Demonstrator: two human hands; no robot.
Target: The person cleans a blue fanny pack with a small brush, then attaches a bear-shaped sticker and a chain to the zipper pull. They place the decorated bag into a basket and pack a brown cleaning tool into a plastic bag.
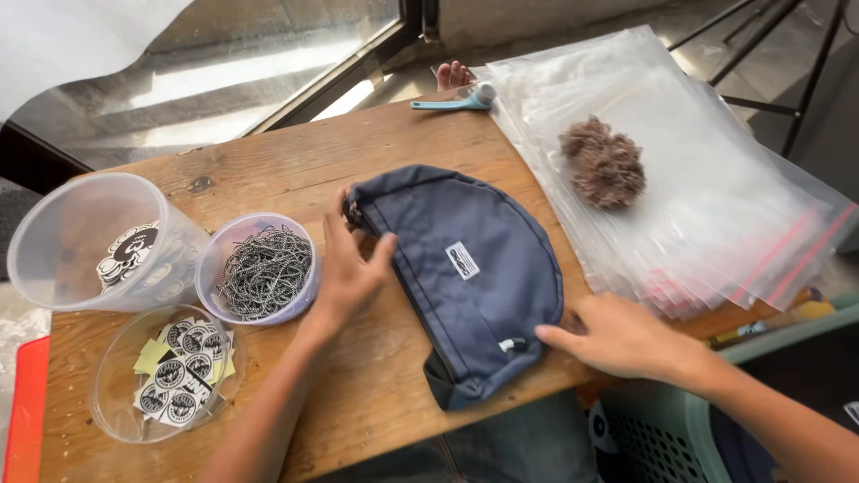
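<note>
A dark blue half-round pouch (465, 268) with a small white label lies on the wooden table (376, 385). My left hand (351, 268) rests at the pouch's left end by its zipper, fingers spread and touching the fabric. My right hand (617, 335) lies flat at the pouch's right lower corner, fingertips touching the edge near a small white tab. Neither hand closes around anything.
Left of the pouch stand a small tub of black-and-white cords (264, 273), a tall clear tub (98, 241) and a round tub of stickers (174, 376). A stack of clear zip bags (716, 179) with a brown fibre ball (604, 163) lies at right. A blue tool (456, 103) lies at the far edge.
</note>
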